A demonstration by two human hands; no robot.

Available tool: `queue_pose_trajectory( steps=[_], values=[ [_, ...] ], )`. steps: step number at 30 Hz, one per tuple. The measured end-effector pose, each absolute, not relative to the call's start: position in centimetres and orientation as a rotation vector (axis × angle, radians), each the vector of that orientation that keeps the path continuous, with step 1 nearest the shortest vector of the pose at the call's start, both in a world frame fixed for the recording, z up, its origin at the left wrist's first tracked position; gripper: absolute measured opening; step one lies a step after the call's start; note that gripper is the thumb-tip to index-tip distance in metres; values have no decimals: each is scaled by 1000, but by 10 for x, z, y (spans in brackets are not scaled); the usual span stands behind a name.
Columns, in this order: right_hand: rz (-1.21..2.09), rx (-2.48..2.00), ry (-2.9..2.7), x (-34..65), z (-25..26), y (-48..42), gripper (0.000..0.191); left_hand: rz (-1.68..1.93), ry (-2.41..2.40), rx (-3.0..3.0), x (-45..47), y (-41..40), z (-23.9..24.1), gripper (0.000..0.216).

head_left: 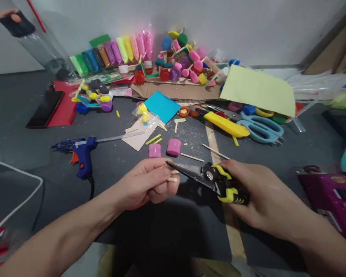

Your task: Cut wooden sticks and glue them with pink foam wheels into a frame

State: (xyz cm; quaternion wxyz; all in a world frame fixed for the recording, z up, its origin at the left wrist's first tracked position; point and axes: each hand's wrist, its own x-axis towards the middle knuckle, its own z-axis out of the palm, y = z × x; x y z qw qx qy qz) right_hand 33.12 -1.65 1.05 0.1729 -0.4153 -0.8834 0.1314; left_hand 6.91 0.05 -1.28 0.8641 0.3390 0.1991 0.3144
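Two short, light-coloured sticks (172, 179) are pinched in the left hand (150, 182), their ends poking out between the thumb and the curled fingers, above the near part of the dark table (66, 184). The pointed blades of the yellow-and-black snips (209, 175) are brought across to that hand, the tip being set right by the thumb and just above the stick ends. The handles of the snips are gripped by the right hand (262, 188), with the fingers wrapped round them; how far the blades are parted cannot be made out, nor whether a stick is caught by them.

The step in hand is judged to be the trimming of the sticks. For a clean cut, a firm pinch on the sticks seems called for, with the blades squared to the wood and the thumb held clear of the edge.

Just beyond the left hand, two pink caps (173, 147) are set side by side, with a loose stick (192, 157) laid near them and another stick (215, 151) laid farther right. Farther out, a blue glue gun (86, 152) is rested to the left, while a yellow cutter (226, 124) and blue-handled scissors (261, 129) are placed to the right.
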Motion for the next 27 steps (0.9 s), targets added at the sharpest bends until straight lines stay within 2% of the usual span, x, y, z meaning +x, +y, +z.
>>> queue_pose_trajectory(
  steps=[6, 11, 14, 17, 27],
  values=[
    [471, -1266, -2375, 331, 11, -13, 11, 658, 430, 745, 68, 1, -10, 36],
    [614, -1253, -2401, 329, 10, -14, 23, 646, 448, 759, 67, 2, -10, 34],
    [595, -1247, -2427, 328, 9, -16, 26, 656, 449, 751, 67, 3, -11, 28],
    [598, -1255, -2432, 329, 10, -17, 21, 667, 444, 757, 67, 2, -12, 26],
    [479, -1250, -2462, 329, 9, -17, 13, 692, 452, 774, 69, 2, -10, 31]
  ],
)
